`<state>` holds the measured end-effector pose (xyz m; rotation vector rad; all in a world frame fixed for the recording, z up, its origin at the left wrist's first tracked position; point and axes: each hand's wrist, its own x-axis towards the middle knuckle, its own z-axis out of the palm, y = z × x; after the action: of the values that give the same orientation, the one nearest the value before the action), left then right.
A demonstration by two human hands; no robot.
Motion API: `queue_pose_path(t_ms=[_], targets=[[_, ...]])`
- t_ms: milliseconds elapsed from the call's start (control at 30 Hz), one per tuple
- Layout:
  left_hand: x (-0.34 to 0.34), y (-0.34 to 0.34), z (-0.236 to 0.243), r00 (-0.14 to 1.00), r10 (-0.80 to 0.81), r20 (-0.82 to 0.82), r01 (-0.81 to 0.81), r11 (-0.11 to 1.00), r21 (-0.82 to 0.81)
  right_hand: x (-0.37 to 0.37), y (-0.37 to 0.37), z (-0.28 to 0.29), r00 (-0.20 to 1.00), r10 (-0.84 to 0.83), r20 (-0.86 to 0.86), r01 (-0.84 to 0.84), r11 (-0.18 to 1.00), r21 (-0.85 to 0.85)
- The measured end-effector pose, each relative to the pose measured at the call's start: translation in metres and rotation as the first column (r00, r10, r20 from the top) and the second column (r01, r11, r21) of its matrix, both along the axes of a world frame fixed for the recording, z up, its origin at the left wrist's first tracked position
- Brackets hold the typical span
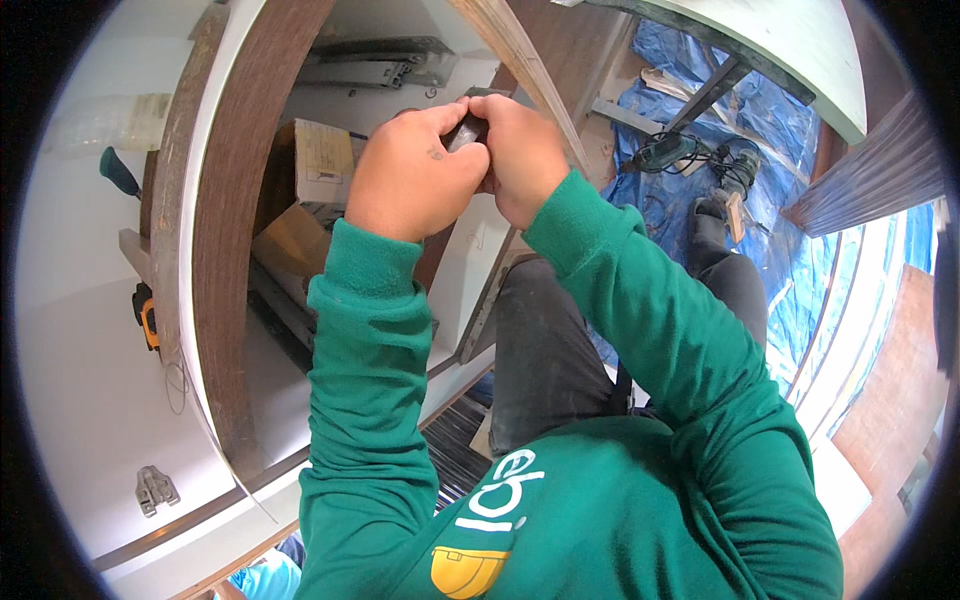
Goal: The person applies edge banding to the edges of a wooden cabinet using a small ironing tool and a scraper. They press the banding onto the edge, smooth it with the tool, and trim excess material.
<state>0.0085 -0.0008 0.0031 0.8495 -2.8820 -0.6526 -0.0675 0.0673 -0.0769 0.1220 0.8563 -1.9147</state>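
My left hand [402, 172] and my right hand [526, 152] meet at the upper middle, fingers curled and thumbs close together. Between them is a small dark grey piece with a shiny face [466, 134]; the fingers cover most of it, so its kind does not show. Below the hands, a dark brown board edge [436, 258] shows beside a white panel [466, 238]. To the right of my right hand runs a pale wooden edge [530, 75]. Left of my left hand stands an open cardboard box [318, 172].
Metal drawer runners [350, 72] lie beyond the box. On the white surface at left are a cabinet hinge [155, 488], an orange-black tape measure [147, 316] and a green-handled tool [118, 172]. Corded power tools [662, 152] sit on blue sheeting [790, 130] at right, by a white-topped table [790, 40].
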Motion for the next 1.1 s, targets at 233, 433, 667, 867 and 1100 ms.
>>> queue_pose_path(t_ms=[233, 433, 667, 867, 1100], targets=[[-0.009, -0.001, -0.008, 0.995, -0.016, -0.096, 0.012, 0.999, -0.045, -0.006, -0.006, -0.011, 0.948, -0.013, -0.317, -0.003, 0.999, -0.05], [-0.013, -0.002, -0.005, 0.997, -0.018, -0.078, 0.017, 1.0, -0.003, -0.008, -0.007, -0.002, 0.998, -0.04, -0.053, 0.036, 0.997, -0.062], [-0.017, -0.003, -0.007, 0.996, 0.047, -0.08, -0.044, 0.998, 0.046, -0.015, -0.005, 0.0, 0.993, -0.029, -0.116, 0.021, 0.998, -0.066], [-0.018, -0.001, -0.012, 0.992, 0.008, -0.13, -0.013, 0.999, -0.042, -0.017, -0.001, 0.001, 0.96, -0.004, -0.28, -0.007, 0.999, -0.039], [-0.023, -0.002, -0.011, 0.993, 0.0, -0.122, -0.003, 1.0, -0.029, -0.027, -0.009, -0.028, 0.374, 0.049, -0.926, 0.114, 0.989, 0.099]])
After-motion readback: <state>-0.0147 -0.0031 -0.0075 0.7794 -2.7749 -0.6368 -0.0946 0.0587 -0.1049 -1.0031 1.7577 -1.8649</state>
